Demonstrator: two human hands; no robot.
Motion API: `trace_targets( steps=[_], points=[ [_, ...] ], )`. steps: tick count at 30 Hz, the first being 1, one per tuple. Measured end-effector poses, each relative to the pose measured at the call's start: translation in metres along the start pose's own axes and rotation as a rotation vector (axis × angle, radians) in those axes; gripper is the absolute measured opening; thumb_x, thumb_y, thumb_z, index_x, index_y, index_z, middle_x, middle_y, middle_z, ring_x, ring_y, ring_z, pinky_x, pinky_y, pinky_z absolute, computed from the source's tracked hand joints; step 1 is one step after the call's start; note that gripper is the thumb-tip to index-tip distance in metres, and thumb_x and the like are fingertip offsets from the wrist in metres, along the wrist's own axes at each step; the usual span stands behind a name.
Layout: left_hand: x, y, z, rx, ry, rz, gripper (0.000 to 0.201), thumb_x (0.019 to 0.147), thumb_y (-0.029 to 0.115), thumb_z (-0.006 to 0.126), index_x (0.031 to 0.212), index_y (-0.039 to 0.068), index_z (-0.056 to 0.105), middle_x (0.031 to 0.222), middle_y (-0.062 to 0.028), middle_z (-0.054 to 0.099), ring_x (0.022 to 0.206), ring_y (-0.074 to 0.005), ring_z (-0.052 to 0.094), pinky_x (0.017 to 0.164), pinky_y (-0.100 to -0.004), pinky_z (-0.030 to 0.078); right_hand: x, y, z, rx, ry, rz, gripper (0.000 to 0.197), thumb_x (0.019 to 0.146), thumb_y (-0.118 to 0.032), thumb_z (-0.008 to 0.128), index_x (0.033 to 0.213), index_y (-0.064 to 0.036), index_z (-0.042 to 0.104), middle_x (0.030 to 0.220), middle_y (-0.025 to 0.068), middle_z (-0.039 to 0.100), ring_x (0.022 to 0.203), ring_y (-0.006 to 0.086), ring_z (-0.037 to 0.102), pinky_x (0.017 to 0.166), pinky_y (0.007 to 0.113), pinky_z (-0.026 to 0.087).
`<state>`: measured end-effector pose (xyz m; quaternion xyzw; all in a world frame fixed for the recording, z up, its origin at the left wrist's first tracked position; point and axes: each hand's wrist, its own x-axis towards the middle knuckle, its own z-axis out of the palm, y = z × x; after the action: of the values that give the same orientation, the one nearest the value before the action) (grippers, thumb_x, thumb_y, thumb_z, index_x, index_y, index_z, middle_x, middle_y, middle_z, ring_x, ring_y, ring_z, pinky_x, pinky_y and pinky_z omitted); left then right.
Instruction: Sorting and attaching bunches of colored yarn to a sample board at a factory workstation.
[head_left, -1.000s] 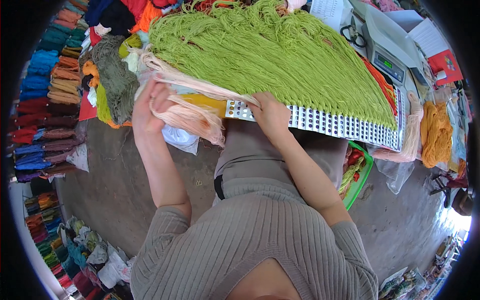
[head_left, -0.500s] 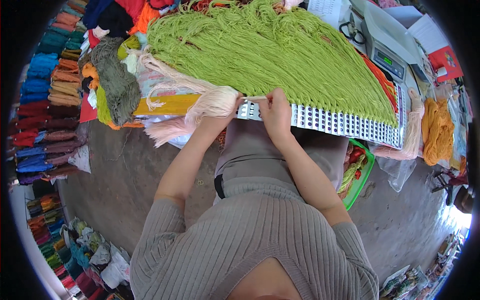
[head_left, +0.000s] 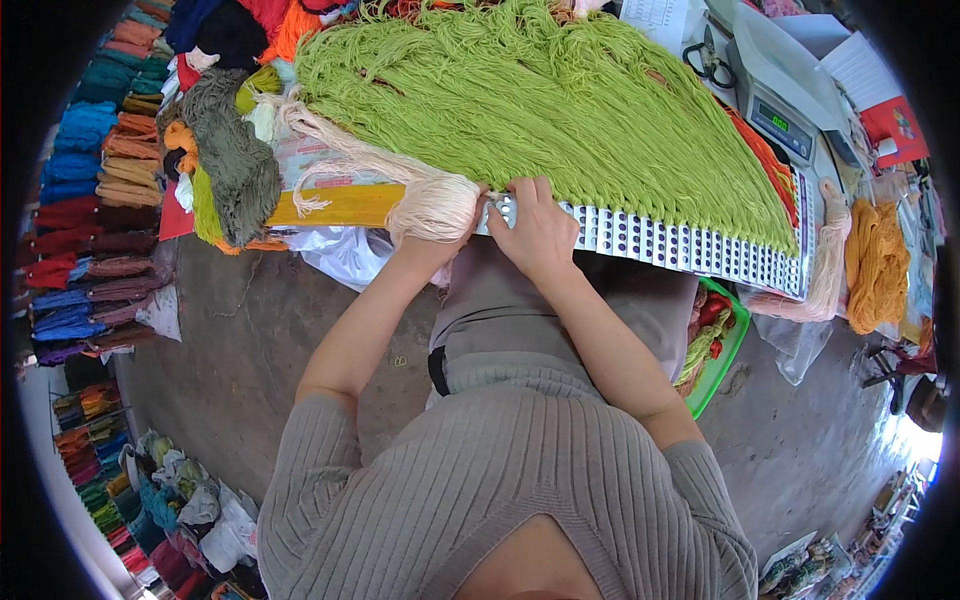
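My left hand (head_left: pixel 455 240) is closed round a thick bundle of pale pink yarn (head_left: pixel 432 205), its cut strands fanning back over the wrist. Beside it, my right hand (head_left: pixel 537 228) bends its fingers over the left end of a white card strip punched with rows of holes (head_left: pixel 640 235). Its fingertips nearly meet those of the left hand, and what they pinch is hidden. Green yarn (head_left: pixel 540 110) is knotted in a dense row along the strip and spreads away across the table. A loose pink strand bundle (head_left: pixel 340 145) trails off to the left.
A yellow board (head_left: pixel 340 205) lies left of the strip, near a dark grey yarn hank (head_left: pixel 228 150). Black scissors (head_left: pixel 710 65) and a digital scale (head_left: pixel 780 115) are at the far right. Orange yarn (head_left: pixel 877 262) hangs at the right edge; a green basket (head_left: pixel 735 345) stands below.
My right hand has shifted slightly left, closer to my left hand, and its fingers have curled over the strip. The pink tail below the left wrist has swung out of sight.
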<state>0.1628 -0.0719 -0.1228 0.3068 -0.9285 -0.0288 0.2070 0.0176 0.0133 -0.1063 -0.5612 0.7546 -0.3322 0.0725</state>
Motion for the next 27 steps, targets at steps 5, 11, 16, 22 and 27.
trace_targets(
  steps=[5,11,16,22,27],
  points=[
    [-0.001,-0.011,-0.008,-0.018,0.009,0.079,0.022,0.082,0.019,0.059,0.103,0.010,0.062,0.086,-0.0109,0.062,0.080,-0.0282,0.059,0.071,-0.0408,0.045,0.001,0.003,-0.002,0.023,0.023,-0.002,0.032,0.073,-0.031,0.064,0.095,-0.0099,0.053,0.089,0.0065,0.054,0.065,0.0265,0.059,0.051,0.039,0.046],
    [0.010,0.008,-0.019,-0.036,-0.108,-0.017,0.024,0.084,0.025,0.056,0.103,0.011,0.062,0.088,-0.0120,0.062,0.083,-0.0302,0.058,0.072,-0.0433,0.045,0.002,0.002,-0.003,0.108,0.000,0.029,0.030,0.074,-0.029,0.062,0.095,-0.0092,0.053,0.090,0.0076,0.054,0.068,0.0287,0.059,0.055,0.039,0.045],
    [0.043,-0.031,-0.022,0.268,-0.070,-0.116,0.021,0.080,0.029,0.052,0.080,0.010,0.061,0.077,-0.0138,0.061,0.075,-0.0336,0.059,0.067,-0.0445,0.047,0.001,0.007,-0.005,0.089,-0.019,0.036,0.029,0.074,-0.030,0.062,0.095,-0.0099,0.053,0.090,0.0063,0.054,0.067,0.0270,0.059,0.053,0.039,0.045],
    [0.066,-0.198,-0.077,0.325,-0.043,-0.579,0.031,0.086,0.032,0.049,0.109,0.014,0.059,0.105,-0.0132,0.059,0.101,-0.0296,0.053,0.089,-0.0415,0.039,0.000,0.005,-0.006,0.048,-0.027,0.013,0.028,0.075,-0.030,0.062,0.093,-0.0102,0.054,0.089,0.0062,0.053,0.066,0.0266,0.058,0.053,0.039,0.045],
    [0.072,-0.308,-0.137,0.700,0.052,-0.462,0.031,0.086,0.031,0.046,0.105,0.012,0.062,0.109,-0.0150,0.059,0.104,-0.0310,0.054,0.092,-0.0394,0.041,0.001,-0.002,-0.005,0.031,-0.073,-0.002,0.029,0.075,-0.032,0.061,0.093,-0.0106,0.054,0.088,0.0070,0.052,0.065,0.0277,0.058,0.053,0.041,0.046]
  ],
)
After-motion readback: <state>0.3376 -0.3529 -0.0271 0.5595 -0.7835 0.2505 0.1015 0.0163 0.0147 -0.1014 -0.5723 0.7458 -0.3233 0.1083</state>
